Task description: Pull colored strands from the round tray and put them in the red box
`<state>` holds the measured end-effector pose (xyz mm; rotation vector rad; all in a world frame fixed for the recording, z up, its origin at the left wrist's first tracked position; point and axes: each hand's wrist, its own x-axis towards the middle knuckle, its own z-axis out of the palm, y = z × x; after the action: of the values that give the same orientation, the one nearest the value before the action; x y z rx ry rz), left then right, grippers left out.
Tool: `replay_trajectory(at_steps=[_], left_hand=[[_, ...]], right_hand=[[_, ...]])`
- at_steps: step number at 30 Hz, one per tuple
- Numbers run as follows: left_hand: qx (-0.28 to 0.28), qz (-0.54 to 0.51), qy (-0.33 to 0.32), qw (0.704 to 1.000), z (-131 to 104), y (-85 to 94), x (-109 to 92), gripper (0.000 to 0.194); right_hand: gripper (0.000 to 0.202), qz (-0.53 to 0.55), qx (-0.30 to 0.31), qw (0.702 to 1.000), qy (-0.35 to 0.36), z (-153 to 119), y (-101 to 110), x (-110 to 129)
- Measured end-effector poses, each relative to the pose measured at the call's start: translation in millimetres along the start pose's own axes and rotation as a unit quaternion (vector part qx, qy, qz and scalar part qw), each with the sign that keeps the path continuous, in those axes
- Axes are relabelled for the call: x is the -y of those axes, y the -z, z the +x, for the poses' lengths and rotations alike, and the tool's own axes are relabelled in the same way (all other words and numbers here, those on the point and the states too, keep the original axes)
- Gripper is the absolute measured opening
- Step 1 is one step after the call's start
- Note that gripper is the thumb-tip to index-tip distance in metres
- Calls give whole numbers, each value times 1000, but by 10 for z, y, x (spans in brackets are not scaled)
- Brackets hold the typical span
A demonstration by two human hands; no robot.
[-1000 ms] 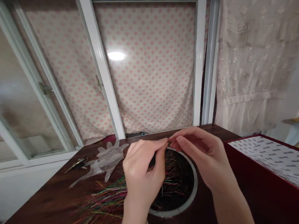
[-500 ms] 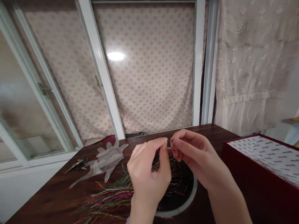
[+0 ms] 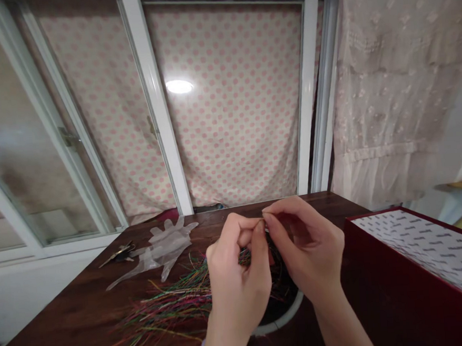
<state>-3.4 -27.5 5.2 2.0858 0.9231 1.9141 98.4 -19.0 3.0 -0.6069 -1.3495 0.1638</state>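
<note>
My left hand and my right hand meet fingertip to fingertip above a round container with a pale rim and dark inside. Thumb and forefinger are pinched on each hand. Whatever lies between the tips is too small to make out. Behind and below the hands, a bundle of thin coloured wires spreads from the container out over the table to the left. Part of the container and the wires is hidden by my hands.
On the dark wooden table lie a clear plastic glove and a bunch of keys at the left. A dark red box with a white printed lining stands at the right. Behind are white-framed windows with a dotted curtain.
My hands have come together, so their fingertips now touch or nearly touch. The left hand has shifted slightly right, and the right hand has turned inward. The wires, glove and keys lie as before.
</note>
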Motion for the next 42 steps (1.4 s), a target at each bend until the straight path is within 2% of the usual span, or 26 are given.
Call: replay_trajectory(at_steps=[4, 6, 8, 10, 13, 15, 18, 21, 23, 31, 39, 42], left_hand=[[43, -89, 84, 992, -13, 21, -5, 15], [40, -107, 98, 989, -8, 27, 5, 15], [27, -113, 91, 989, 2, 34, 16, 16], [12, -110, 78, 991, 10, 41, 25, 15], [2, -93, 54, 994, 12, 38, 35, 13], [7, -80, 38, 996, 9, 25, 40, 12], [18, -58, 12, 998, 7, 5, 45, 13], [15, -16, -21, 1000, 13, 4, 47, 14], [10, 19, -41, 999, 19, 14, 54, 14], [9, 80, -89, 993, 10, 34, 71, 13], [13, 79, -96, 992, 6, 41, 55, 13], [18, 72, -91, 993, 8, 37, 55, 14]], right_hand=[[27, -54, -15, 991, 120, -14, 11, -101], [35, -73, -6, 983, 166, -19, 25, -134], [38, -66, 13, 983, 171, -17, 33, -142], [32, -21, 32, 991, 125, -6, 29, -129], [19, 116, 38, 993, -3, 25, 6, -108], [17, 208, 46, 972, -98, 48, -3, -111], [9, 301, 83, 925, -218, 73, 11, -142], [10, 355, 127, 882, -284, 83, 50, -175], [12, 367, 147, 868, -300, 84, 77, -188], [12, 332, 156, 890, -269, 89, 136, -168], [13, 268, 131, 942, -154, 101, 147, -135], [13, 239, 129, 953, -133, 106, 165, -136]])
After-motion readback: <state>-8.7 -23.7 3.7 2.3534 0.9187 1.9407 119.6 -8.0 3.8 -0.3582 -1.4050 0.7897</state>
